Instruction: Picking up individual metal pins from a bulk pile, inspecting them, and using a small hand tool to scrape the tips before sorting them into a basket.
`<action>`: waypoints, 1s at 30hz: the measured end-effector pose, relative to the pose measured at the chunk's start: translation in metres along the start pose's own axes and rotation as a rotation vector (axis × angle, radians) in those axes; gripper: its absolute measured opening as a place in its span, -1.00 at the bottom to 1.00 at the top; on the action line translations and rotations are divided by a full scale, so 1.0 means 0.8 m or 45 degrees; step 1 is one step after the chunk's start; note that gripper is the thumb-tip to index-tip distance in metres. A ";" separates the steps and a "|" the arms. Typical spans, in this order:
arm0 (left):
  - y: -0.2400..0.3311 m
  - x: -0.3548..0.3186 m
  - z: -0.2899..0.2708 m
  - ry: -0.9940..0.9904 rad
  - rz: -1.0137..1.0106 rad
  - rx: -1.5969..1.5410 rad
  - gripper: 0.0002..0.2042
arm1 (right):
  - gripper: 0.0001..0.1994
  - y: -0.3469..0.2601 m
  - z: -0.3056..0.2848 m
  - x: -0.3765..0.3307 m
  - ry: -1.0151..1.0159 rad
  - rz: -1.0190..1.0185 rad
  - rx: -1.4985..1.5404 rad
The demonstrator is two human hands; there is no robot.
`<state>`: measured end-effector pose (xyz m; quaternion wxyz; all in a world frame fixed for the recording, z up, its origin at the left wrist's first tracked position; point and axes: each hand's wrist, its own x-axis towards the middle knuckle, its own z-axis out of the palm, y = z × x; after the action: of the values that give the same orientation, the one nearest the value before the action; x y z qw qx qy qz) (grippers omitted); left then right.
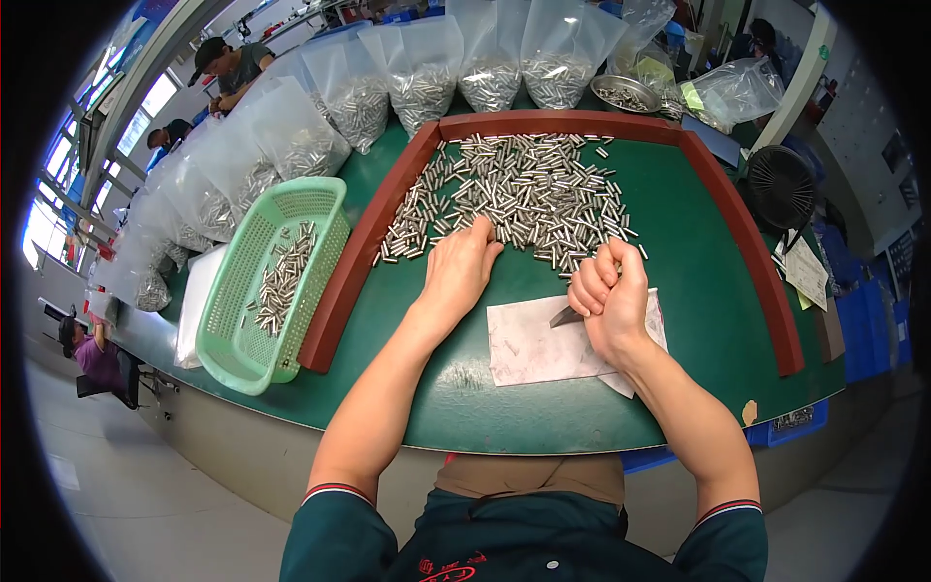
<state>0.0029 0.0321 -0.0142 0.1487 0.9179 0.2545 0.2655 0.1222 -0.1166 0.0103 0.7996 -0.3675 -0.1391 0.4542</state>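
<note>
A heap of several small shiny metal cylinders [529,189] lies on the green table inside a red-brown wooden border [349,267]. My left hand [461,267] rests flat at the heap's near edge, fingertips touching the pins. My right hand [609,291] is closed into a fist around a small dark blade-like tool [565,316], whose tip pokes out over a white sheet of paper [538,344]. Some pins lie just above the right fist.
A light green plastic basket [242,335] with several pins stands left of the border. Clear bags of pins [427,73] line the back and left, beside a metal bowl [626,94]. A black fan [781,184] stands at the right. Other people sit at the far left.
</note>
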 end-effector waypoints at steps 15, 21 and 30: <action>0.020 -0.008 -0.030 -0.553 -0.800 -2.279 -0.86 | -0.65 -0.001 -0.002 0.001 0.023 0.030 0.041; 0.020 -0.009 -0.026 -0.606 -0.728 -2.318 -0.84 | -0.64 -0.003 -0.003 0.001 0.023 0.030 0.034; 0.033 -0.012 -0.033 -0.592 -0.768 -2.142 -0.86 | -0.65 0.000 -0.002 -0.002 0.036 0.034 0.033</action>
<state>-0.0088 0.0083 0.0139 0.8769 0.4328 0.1699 0.1221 0.1223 -0.1185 0.0098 0.8001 -0.3652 -0.1169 0.4612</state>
